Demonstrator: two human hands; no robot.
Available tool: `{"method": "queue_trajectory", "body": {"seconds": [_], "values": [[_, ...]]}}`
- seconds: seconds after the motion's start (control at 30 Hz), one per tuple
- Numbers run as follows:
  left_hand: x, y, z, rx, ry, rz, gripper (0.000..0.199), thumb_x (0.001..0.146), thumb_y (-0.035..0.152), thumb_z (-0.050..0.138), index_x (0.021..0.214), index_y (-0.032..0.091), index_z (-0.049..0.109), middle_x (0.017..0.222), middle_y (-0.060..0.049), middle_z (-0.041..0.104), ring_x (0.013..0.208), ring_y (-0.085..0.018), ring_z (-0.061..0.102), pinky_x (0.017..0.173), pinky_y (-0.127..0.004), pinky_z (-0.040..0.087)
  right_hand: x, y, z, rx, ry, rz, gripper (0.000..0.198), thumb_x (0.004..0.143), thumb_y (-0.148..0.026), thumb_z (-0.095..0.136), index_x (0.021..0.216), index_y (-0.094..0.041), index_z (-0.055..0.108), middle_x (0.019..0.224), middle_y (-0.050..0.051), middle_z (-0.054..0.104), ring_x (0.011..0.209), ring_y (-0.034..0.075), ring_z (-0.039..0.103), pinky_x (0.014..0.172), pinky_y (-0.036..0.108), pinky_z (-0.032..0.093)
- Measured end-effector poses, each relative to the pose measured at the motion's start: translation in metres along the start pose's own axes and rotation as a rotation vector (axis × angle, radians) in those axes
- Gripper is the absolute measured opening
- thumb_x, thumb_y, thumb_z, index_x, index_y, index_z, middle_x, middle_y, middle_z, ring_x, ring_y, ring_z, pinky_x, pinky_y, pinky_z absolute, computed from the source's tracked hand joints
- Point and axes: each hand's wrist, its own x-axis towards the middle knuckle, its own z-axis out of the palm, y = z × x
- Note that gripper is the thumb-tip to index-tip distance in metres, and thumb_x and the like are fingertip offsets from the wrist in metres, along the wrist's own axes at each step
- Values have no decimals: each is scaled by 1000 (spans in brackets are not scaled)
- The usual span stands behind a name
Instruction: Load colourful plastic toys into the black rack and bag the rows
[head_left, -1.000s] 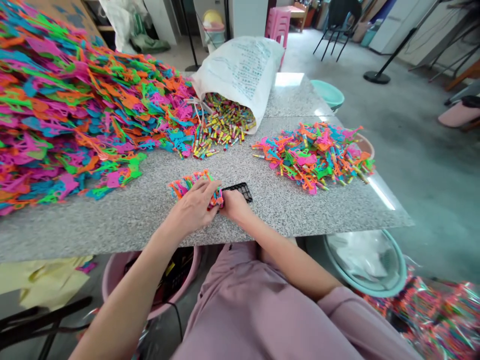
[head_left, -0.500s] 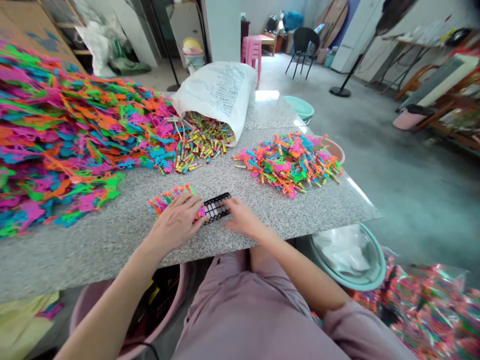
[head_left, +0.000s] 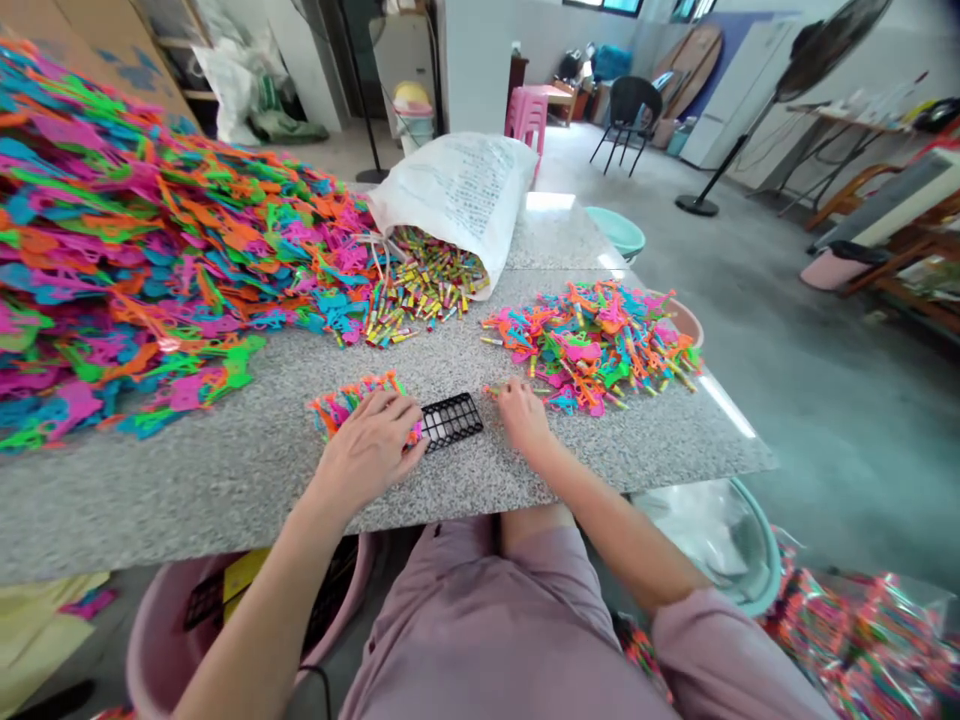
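A black grid rack [head_left: 452, 420] lies on the speckled stone tabletop, its right-hand cells bare of coloured pieces. Its left part is under my left hand [head_left: 375, 440], whose fingers curve over it, thumb at the near edge. A tight row of bright plastic pieces [head_left: 346, 402] shows beyond that hand, on the rack's left end. My right hand [head_left: 523, 415] is pinched at the near left edge of a loose pile of coloured plastic pieces with yellow tubes [head_left: 600, 340]. A small plastic piece [head_left: 491, 390] pokes out of its fingers; most of it is hidden.
A big heap of flat coloured plastic pieces [head_left: 150, 240] covers the table's left. A white sack [head_left: 461, 185] spills small yellow tubes [head_left: 420, 290] at the back. Below the front edge stand a pink tub [head_left: 150, 640] and a green basin [head_left: 772, 560], near bagged pieces [head_left: 862, 630].
My right hand has left the rack's right end and moved right to the loose pile, closing on a small plastic piece. My left hand stays on the rack. The view has shifted slightly.
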Motion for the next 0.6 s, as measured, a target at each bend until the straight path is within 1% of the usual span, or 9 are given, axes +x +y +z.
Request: {"method": "queue_trajectory", "body": {"seconds": [0.03, 0.1, 0.2, 0.27, 0.33, 0.4, 0.47, 0.5, 0.6], "values": [[0, 0, -1, -8, -1, 0, 21, 92, 31, 52, 100, 16, 63, 108, -12, 66, 110, -32, 54, 100, -51, 46, -3, -4, -2, 32, -46, -14, 31, 86, -2, 51, 114, -12, 62, 118, 17, 58, 101, 23, 62, 79, 29, 52], [0, 1, -1, -25, -3, 6, 20, 92, 30, 51, 101, 16, 63, 108, -12, 66, 110, -32, 53, 100, -50, 46, -4, -1, -8, 72, -113, -17, 29, 87, -6, 54, 114, -14, 62, 119, 16, 57, 96, 22, 64, 80, 29, 52], [0, 1, -2, -38, -9, 14, 19, 92, 28, 51, 101, 16, 63, 109, -12, 66, 111, -32, 53, 100, -49, 46, 4, 22, -13, 1, -139, -31, 28, 88, -3, 48, 110, -13, 64, 122, 18, 56, 95, 22, 66, 81, 29, 51], [-1, 0, -3, -33, -21, 17, 20, 92, 28, 52, 101, 16, 64, 109, -12, 66, 110, -31, 53, 100, -49, 47, 10, 37, -11, -71, -146, -139, 31, 86, 2, 46, 107, -12, 65, 121, 20, 57, 102, 24, 65, 85, 30, 50], [-1, -1, -3, -32, -34, 27, 21, 92, 29, 52, 102, 15, 63, 110, -12, 66, 110, -31, 54, 100, -48, 47, 16, 46, -7, -86, -150, -257, 31, 85, 5, 48, 104, -12, 65, 114, 19, 61, 107, 25, 64, 89, 30, 48], [-2, -4, -3, -45, -43, 49, 22, 93, 30, 51, 104, 14, 63, 112, -12, 66, 111, -30, 54, 101, -48, 46, 22, 47, -3, -42, -135, -289, 30, 85, 5, 50, 105, -13, 64, 107, 18, 65, 105, 25, 65, 88, 29, 48], [-3, -8, -3, -66, -46, 72, 24, 94, 30, 51, 107, 14, 63, 115, -12, 65, 114, -30, 53, 103, -47, 46, 29, 38, 0, 99, -104, -228, 27, 86, 0, 52, 109, -13, 61, 101, 15, 68, 94, 23, 68, 82, 28, 49], [-3, -10, -3, -76, -47, 80, 25, 94, 31, 51, 109, 14, 62, 116, -12, 65, 115, -29, 53, 103, -47, 46, 32, 29, 2, 216, -84, -188, 27, 87, -4, 55, 112, -13, 59, 99, 13, 70, 89, 22, 68, 79, 27, 49], [-4, -14, -3, -86, -54, 85, 27, 94, 31, 52, 111, 14, 62, 118, -11, 64, 117, -29, 52, 104, -46, 46, 44, -13, 13, 671, -38, -101, 29, 84, -15, 63, 113, -15, 59, 95, 6, 72, 82, 17, 68, 74, 24, 49]]}}
